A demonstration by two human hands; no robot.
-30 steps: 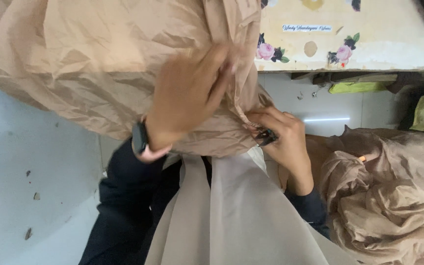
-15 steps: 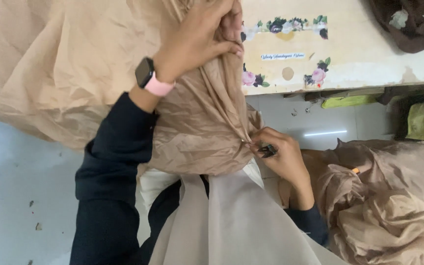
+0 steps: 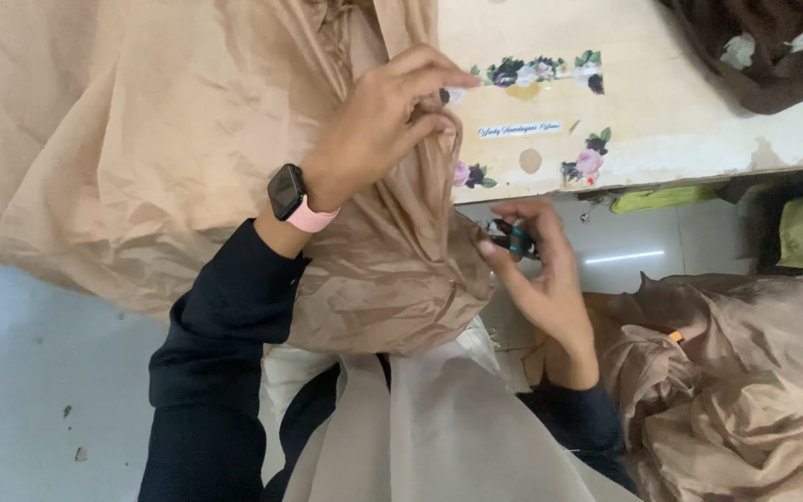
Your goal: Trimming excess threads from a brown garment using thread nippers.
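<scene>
Overhead, the left hand (image 3: 378, 130) pinches a fold of tan fabric (image 3: 169, 158) above the counter (image 3: 690, 102); just below, the right hand (image 3: 536, 270) grips small thread snips (image 3: 516, 240), apparently mid-trimming, needing a steady, taut seam.

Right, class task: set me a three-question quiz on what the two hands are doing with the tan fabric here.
1. True or false: the left hand pinches the tan fabric up by a fold.
2. The right hand holds: A) a small dark cutting tool B) a ruler C) a spool.
3. Fill in: the left wrist wears a smartwatch with a ____ strap.

Key: 1 true; 2 A; 3 pink.
</scene>
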